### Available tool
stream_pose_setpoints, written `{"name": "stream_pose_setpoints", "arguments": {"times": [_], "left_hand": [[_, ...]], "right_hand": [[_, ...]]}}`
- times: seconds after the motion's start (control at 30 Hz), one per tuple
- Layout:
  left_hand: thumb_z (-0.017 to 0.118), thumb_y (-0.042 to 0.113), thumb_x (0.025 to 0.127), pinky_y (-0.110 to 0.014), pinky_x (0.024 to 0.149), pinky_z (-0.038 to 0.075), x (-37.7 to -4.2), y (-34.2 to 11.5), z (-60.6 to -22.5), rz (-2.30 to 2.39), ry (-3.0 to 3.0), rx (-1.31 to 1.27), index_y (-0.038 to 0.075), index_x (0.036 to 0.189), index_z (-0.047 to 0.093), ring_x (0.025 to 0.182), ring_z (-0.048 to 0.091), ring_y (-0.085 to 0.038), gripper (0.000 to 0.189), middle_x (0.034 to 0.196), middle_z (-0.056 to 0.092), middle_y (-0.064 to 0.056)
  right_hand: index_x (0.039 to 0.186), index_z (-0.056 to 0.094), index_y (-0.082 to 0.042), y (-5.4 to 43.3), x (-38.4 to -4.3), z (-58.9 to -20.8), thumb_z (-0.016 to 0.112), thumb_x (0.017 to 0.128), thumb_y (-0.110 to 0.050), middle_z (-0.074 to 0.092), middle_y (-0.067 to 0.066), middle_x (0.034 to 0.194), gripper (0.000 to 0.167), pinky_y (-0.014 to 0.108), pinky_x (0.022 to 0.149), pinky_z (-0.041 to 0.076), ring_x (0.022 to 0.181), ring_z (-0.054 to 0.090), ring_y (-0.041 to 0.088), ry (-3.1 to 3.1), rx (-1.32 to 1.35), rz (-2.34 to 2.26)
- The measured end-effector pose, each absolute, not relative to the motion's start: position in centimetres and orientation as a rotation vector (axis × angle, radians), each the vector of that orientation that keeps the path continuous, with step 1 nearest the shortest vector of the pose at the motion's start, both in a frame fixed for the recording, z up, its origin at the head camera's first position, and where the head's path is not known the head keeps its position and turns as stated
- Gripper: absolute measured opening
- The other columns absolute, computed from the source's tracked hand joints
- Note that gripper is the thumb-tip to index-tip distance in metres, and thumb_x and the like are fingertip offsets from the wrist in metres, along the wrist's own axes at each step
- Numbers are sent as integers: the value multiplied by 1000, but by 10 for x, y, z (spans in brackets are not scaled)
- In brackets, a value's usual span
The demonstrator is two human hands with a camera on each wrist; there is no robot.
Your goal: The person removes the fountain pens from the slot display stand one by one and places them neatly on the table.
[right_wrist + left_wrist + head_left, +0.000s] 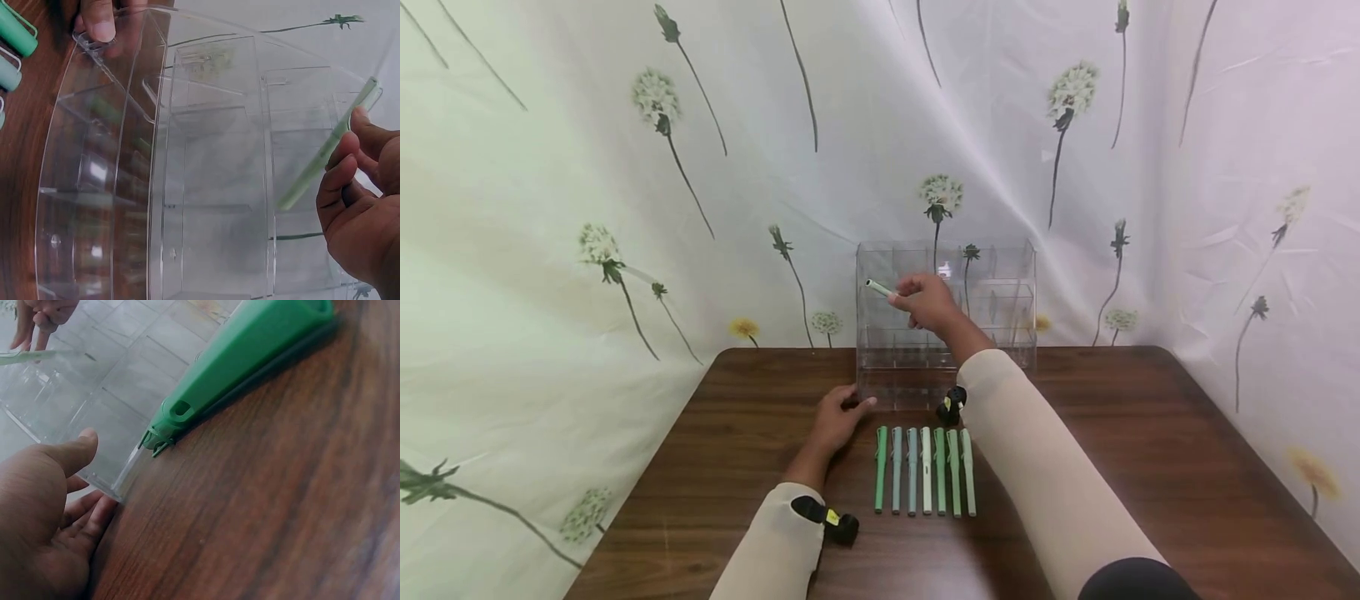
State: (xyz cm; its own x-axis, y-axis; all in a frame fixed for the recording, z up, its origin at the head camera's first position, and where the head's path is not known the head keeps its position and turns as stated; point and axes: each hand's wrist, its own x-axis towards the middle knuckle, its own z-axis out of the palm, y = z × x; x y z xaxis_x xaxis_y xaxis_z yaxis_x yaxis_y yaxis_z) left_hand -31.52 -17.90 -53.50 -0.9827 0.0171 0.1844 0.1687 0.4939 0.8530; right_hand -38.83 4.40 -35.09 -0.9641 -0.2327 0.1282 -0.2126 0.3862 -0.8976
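Observation:
My right hand pinches a pale green pen between thumb and fingers, raised in front of the upper tiers of a clear stepped organizer. The pen slants, one end up and to the left; in the right wrist view its lower end overlaps the clear compartments. At the organizer's front left corner, my left hand holds on, thumb over the front wall and fingers along the outer side. Just in front lies a row of capped pens, with a bright green pen leftmost and a white pen mid-row.
The organizer stands at the back of a dark wood table, close to a white curtain printed with dandelions. Seen from the left wrist, the bright green pen lies right beside the organizer's front edge. Dark cameras sit on both wrists.

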Motion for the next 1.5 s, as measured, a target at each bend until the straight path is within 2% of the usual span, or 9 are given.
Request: {"name": "stream_pose_setpoints", "arguments": {"times": [0.13,0.23,0.33,0.47,0.73,0.97,1.07,1.17,1.5], "left_hand": [[76,31,105,-59,113,52,-317,-178,-536,-1470,-2582,-196,2,149,66,133,65,-40,54,143,68,-23],[77,29,105,-59,113,52,-317,-179,-537,-1474,-2573,-213,2,149,66,133,65,-40,53,142,68,-23],[77,29,104,-59,113,52,-320,-180,-539,-1488,-2561,-218,3,149,67,133,65,-39,52,142,67,-23],[77,29,105,-59,112,53,-323,-183,-539,-1486,-2550,-234,4,148,68,132,65,-39,51,141,68,-23],[78,28,104,-58,111,54,-321,-184,-540,-1471,-2563,-236,5,147,69,129,66,-37,49,137,70,-21],[78,31,104,-58,113,53,-323,-185,-540,-1479,-2562,-225,5,148,68,133,65,-38,52,141,68,-21],[78,30,104,-58,112,54,-323,-184,-541,-1484,-2564,-224,5,146,69,131,66,-38,50,139,69,-21],[79,29,104,-57,111,54,-322,-184,-542,-1496,-2567,-221,6,144,71,130,66,-37,48,137,70,-20],[78,28,104,-58,111,53,-323,-185,-539,-1503,-2545,-240,5,140,74,129,66,-38,42,136,70,-21]], "right_hand": [[138,69,-5,41,-388,-355,71,109,-23,65,19,142,34,35,67,55,60,58,14,2624,-436,-1678],[138,70,-6,38,-387,-355,71,109,-22,67,19,139,33,48,74,59,59,57,14,2657,-432,-1672],[139,72,-9,35,-387,-352,69,110,-21,68,18,135,32,46,72,58,60,57,13,2704,-421,-1635],[139,72,-10,32,-388,-351,69,110,-22,69,18,130,31,30,61,50,62,57,14,2742,-429,-1599],[138,72,-10,24,-389,-356,68,111,-27,69,18,129,32,43,73,56,64,57,16,2720,-384,-1627],[136,74,-10,18,-386,-354,68,111,-29,71,16,120,32,32,61,47,61,55,15,2764,-376,-1633],[135,74,-9,17,-384,-355,68,111,-28,71,16,126,31,31,62,48,62,56,15,2764,-350,-1641],[134,74,-9,16,-383,-355,68,111,-28,71,17,132,30,33,66,51,66,58,17,2761,-325,-1640],[127,75,-6,16,-387,-348,66,112,-25,71,17,129,26,35,73,49,92,59,23,2828,-341,-1688]]}}
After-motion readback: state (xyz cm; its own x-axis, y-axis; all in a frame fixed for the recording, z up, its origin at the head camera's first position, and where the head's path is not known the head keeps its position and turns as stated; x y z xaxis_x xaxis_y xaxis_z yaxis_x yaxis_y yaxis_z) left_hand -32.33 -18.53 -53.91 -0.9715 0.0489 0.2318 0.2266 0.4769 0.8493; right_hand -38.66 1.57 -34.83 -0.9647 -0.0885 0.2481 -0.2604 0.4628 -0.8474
